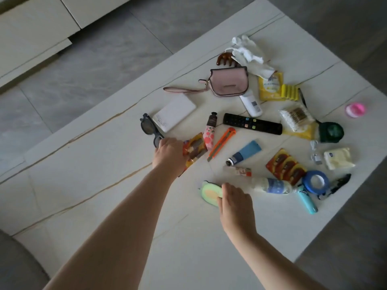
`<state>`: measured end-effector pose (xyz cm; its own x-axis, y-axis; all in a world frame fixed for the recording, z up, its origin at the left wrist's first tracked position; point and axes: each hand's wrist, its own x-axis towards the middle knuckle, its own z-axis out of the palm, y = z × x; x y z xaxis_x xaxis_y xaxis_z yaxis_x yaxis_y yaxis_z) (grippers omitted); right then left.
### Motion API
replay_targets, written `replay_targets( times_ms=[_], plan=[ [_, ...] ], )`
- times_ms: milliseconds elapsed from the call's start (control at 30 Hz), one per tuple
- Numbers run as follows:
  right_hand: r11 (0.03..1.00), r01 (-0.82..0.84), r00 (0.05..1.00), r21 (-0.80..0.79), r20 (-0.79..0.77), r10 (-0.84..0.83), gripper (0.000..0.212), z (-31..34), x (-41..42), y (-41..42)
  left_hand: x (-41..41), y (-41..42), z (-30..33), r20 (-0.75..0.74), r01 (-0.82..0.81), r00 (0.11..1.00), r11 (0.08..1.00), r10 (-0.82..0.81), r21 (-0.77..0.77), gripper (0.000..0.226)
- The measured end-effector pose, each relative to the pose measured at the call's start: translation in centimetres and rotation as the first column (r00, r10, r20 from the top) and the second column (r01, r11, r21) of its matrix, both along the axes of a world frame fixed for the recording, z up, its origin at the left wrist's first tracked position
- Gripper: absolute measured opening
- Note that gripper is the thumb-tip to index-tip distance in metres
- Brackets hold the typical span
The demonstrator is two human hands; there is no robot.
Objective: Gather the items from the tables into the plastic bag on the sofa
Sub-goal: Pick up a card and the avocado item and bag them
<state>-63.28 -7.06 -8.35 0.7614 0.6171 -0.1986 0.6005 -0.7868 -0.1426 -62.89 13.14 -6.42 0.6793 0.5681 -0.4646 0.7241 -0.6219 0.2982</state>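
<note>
Many small items lie on a white marble table. My left hand rests palm down with curled fingers, covering the end of the dark sunglasses and the left part of an orange snack packet; which one it grips is hidden. My right hand closes on the right edge of a green avocado-shaped item near the table's front. No plastic bag is in view.
Spread across the table are a pink purse, white power bank, black remote, orange cutter, blue tube, white gloves, blue tape roll and several more. Grey floor surrounds the table; a grey cushion edge shows bottom left.
</note>
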Motion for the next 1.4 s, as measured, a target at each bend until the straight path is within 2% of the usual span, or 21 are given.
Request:
replay_targets(
  times_ms=[133, 267, 500, 633, 767, 900, 1000, 1133, 1233, 1300, 1400],
  plan=[
    [1.000, 0.009, 0.997, -0.008, 0.079, -0.008, 0.041, 0.2, 1.7, -1.6, 0.6, -0.8, 0.0, -0.102, 0.107, 0.990, 0.989, -0.097, 0.101, 0.038],
    [1.000, -0.015, 0.992, 0.016, 0.124, 0.013, 0.043, -0.3, 5.9, -1.8, 0.9, -1.0, -0.4, -0.143, 0.129, 0.984, 0.977, -0.105, 0.171, 0.035],
    [0.999, -0.031, 0.993, -0.040, 0.114, 0.036, 0.044, -1.4, 7.4, -1.3, 0.6, -2.4, -0.3, -0.063, 0.037, 0.998, 0.994, -0.030, 0.102, 0.033],
    [0.995, -0.015, 0.984, -0.097, 0.174, 0.032, 0.047, -1.3, 6.1, -0.9, 0.3, -2.9, -0.4, -0.043, 0.027, 0.999, 0.992, -0.022, 0.123, 0.033],
    [0.993, 0.013, 0.991, -0.114, 0.133, 0.002, 0.047, -1.1, 5.2, -0.8, -0.5, -4.0, -0.5, -0.010, 0.031, 0.999, 0.988, -0.030, 0.150, 0.028],
    [0.995, 0.048, 0.999, -0.092, 0.016, -0.047, 0.036, -0.8, 4.4, -1.1, -1.7, -5.6, -0.5, -0.012, -0.055, 0.998, 0.998, 0.056, 0.040, 0.035],
    [0.998, -0.011, 0.998, -0.060, -0.061, 0.007, 0.036, 0.3, 3.6, -1.1, -3.0, -6.6, 0.0, -0.080, -0.149, 0.986, 0.987, 0.144, -0.061, 0.050],
    [0.996, -0.056, 0.997, -0.065, -0.059, 0.052, 0.047, 2.0, 2.0, -1.7, -5.1, -7.4, 1.2, -0.144, -0.273, 0.957, 0.950, 0.252, -0.154, 0.033],
    [0.999, -0.037, 0.999, -0.018, -0.017, 0.036, 0.042, 3.5, 1.1, -3.7, -6.8, -8.0, 2.7, -0.145, -0.323, 0.944, 0.921, 0.297, -0.216, 0.029],
    [0.997, 0.015, 0.997, 0.080, -0.079, -0.009, 0.035, 5.1, 0.3, -5.9, -7.9, -8.7, 4.2, -0.135, -0.333, 0.942, 0.906, 0.308, -0.261, 0.029],
    [0.963, 0.203, 0.967, 0.178, -0.193, -0.168, 0.022, 8.3, -1.3, -9.8, -9.3, -10.6, 7.2, -0.117, -0.306, 0.952, 0.894, 0.283, -0.328, 0.029]
  ],
)
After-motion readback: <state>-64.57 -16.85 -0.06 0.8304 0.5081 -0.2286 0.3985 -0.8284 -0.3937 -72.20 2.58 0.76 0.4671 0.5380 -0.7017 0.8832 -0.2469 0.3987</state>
